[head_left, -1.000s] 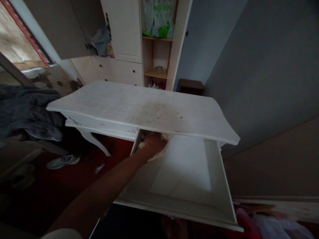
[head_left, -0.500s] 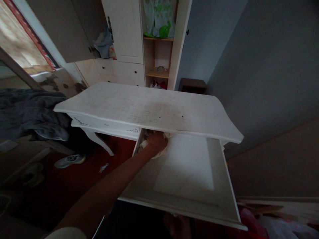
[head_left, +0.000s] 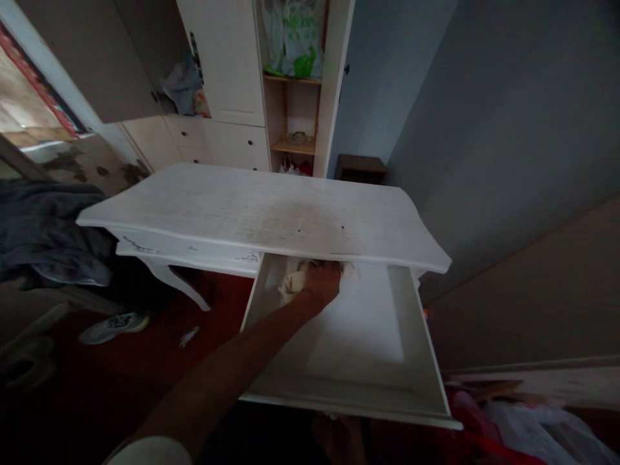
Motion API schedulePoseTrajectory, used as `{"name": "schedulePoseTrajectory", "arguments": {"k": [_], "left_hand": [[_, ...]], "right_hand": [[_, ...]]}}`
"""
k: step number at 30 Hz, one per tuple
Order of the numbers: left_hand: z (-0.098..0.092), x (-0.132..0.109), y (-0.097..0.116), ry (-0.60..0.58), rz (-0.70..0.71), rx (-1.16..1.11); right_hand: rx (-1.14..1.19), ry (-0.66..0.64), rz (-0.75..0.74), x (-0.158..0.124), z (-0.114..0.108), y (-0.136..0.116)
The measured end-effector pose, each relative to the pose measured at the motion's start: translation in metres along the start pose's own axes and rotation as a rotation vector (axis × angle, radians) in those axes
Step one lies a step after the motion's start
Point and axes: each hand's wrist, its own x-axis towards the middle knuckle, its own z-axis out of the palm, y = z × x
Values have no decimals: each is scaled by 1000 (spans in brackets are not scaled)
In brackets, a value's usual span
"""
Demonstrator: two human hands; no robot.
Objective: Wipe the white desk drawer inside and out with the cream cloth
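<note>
My left hand (head_left: 323, 284) reaches into an open white drawer (head_left: 421, 336) from the lower left. Its fingers are closed on a crumpled cream cloth (head_left: 292, 284), pressed to the drawer floor near the back, under the table's front edge. Part of the cloth is covered by the hand. The drawer juts out from a white table (head_left: 217, 200) with curved legs. Below the drawer's front edge shows a dim patch of skin (head_left: 339, 439), perhaps my right hand; its fingers cannot be made out in the shadow.
Grey smudges and two dark specks mark the tabletop. Behind stands a white wardrobe (head_left: 227, 64) with an open shelf holding plastic bags (head_left: 295, 39). Dark grey fabric (head_left: 53, 232) lies at left, a shoe (head_left: 113, 327) on the red floor. Bags (head_left: 537, 426) lie at lower right.
My left hand has slid the cloth rightward along the back of the drawer, away from its left side wall. The whole view has shifted slightly, with the furniture now further left.
</note>
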Motion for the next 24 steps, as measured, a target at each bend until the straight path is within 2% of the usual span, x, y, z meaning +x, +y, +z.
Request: {"name": "schedulePoseTrajectory", "arguments": {"k": [7, 13, 20, 24], "left_hand": [[13, 20, 49, 70, 246, -46], [16, 36, 81, 52, 345, -52], [17, 46, 88, 58, 411, -58], [15, 49, 88, -6, 455, -54]], "right_hand": [[30, 12, -68, -1, 9, 3], [52, -7, -16, 3, 3, 6], [144, 76, -21, 1, 2, 19], [122, 69, -17, -2, 5, 16]]}}
